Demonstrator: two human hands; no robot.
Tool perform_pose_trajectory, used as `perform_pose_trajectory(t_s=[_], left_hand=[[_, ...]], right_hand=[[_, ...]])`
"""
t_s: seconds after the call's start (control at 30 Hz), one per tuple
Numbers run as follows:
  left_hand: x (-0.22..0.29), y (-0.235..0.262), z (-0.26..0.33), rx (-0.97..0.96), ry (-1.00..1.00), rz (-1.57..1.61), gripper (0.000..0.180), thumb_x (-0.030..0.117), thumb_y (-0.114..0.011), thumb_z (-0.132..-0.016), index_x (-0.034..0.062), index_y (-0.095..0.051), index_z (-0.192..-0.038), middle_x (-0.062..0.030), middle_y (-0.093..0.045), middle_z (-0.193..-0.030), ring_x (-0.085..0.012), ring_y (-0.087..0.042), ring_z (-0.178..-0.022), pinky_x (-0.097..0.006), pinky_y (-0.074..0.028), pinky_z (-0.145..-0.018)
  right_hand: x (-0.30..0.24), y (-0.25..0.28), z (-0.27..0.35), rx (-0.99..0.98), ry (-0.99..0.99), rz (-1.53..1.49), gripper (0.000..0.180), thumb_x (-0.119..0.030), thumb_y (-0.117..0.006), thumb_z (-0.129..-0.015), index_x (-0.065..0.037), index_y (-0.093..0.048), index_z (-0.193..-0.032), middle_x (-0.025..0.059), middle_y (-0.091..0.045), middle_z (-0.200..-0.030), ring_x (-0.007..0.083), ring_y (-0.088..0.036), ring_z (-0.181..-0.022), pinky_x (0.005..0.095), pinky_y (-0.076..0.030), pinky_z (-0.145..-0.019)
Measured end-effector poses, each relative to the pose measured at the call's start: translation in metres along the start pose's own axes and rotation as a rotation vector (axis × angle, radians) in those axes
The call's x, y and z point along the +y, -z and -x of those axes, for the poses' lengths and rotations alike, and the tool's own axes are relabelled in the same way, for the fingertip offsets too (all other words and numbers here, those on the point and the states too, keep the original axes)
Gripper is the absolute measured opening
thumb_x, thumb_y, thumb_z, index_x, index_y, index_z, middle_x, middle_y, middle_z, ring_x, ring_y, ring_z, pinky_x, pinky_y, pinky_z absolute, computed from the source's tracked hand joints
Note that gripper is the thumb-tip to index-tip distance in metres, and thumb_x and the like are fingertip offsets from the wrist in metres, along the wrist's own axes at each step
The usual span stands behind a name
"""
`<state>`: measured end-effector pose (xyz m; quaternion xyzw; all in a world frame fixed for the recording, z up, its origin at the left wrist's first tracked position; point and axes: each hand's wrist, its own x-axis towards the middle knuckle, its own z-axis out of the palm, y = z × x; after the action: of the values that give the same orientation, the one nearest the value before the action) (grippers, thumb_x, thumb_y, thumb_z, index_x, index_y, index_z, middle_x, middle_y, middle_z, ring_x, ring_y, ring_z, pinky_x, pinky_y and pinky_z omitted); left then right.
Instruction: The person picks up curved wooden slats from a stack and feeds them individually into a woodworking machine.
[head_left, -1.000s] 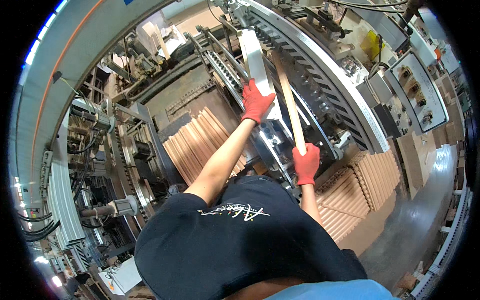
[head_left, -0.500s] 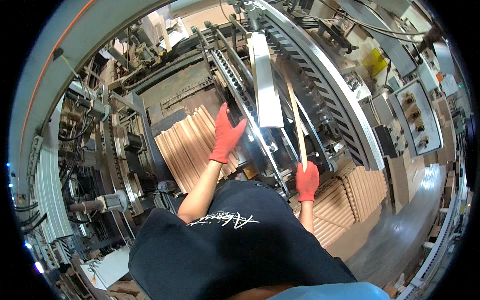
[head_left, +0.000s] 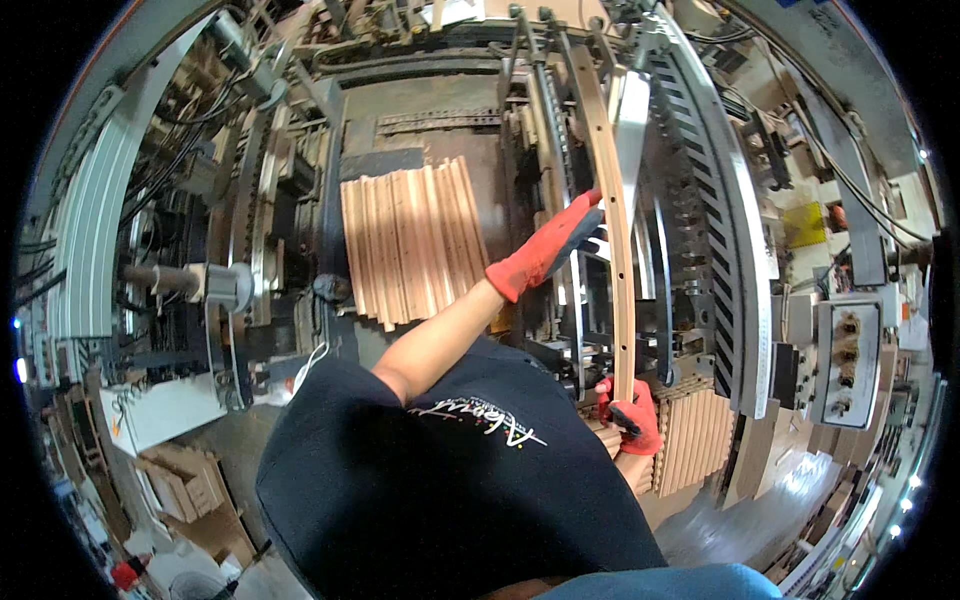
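My right hand (head_left: pixel 634 418), in a red glove with a dark palm, grips the near end of a long wooden strip (head_left: pixel 619 262). A row of small dark holes runs along the strip's face. The strip points away from me over the machine's metal rails. My left hand (head_left: pixel 555 245), gloved the same way, has its fingers stretched out beside the strip's left edge. Whether its fingertips touch the wood I cannot tell. Left of that hand, a row of wooden strips (head_left: pixel 410 240) lies side by side on the dark machine bed (head_left: pixel 425 105).
More wooden strips (head_left: pixel 695 435) are stacked at the right, beyond my right hand. A slotted metal rail (head_left: pixel 720 230) curves along the machine's right side. Farther right hangs a control box (head_left: pixel 848 365) with several knobs. A metal cylinder (head_left: pixel 215 287) juts in from the left.
The strip has turned so its holed face shows, and its near end is lower. My left hand has moved right, from the laid-out strips to beside the held one. The view has swung.
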<state>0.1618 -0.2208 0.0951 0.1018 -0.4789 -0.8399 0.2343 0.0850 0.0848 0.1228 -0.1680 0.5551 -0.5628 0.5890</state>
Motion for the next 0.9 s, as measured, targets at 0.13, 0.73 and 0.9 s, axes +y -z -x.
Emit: perform_pose_trajectory(t_s=[0.13,0.73,0.9], left_hand=[[0.019,0.006,0.011,-0.014,-0.094,0.253,0.067,0.031,-0.056,-0.101,0.0117,-0.022,-0.155,-0.0174,-0.058,-0.133,-0.0260,-0.063,-0.110,-0.039,-0.049,-0.096],[0.072,0.000,0.071,0.218,-0.295,-0.026,0.068,-0.001,-0.072,-0.083,0.0027,-0.038,-0.143,-0.0096,-0.059,-0.125,-0.0267,-0.061,-0.117,-0.038,-0.048,-0.101],[0.064,0.006,0.067,0.256,-0.292,-0.078,0.065,-0.003,-0.070,-0.084,0.0031,-0.041,-0.142,-0.0091,-0.056,-0.127,-0.0272,-0.061,-0.118,-0.038,-0.048,-0.102]], right_hand=[[0.004,0.011,-0.017,0.074,0.055,0.294,0.042,-0.031,-0.074,-0.073,0.002,-0.069,-0.099,0.0012,-0.060,-0.079,0.0089,-0.057,-0.072,0.0227,-0.043,-0.061],[-0.022,0.062,-0.032,0.320,0.428,0.085,0.050,-0.053,-0.062,-0.091,-0.006,-0.057,-0.103,0.0027,-0.053,-0.087,0.0107,-0.051,-0.059,0.0229,-0.036,-0.049],[-0.019,0.065,-0.037,0.345,0.658,-0.159,0.049,-0.040,-0.067,-0.091,-0.003,-0.052,-0.121,0.0065,-0.053,-0.090,0.0144,-0.050,-0.062,0.0266,-0.041,-0.056]])
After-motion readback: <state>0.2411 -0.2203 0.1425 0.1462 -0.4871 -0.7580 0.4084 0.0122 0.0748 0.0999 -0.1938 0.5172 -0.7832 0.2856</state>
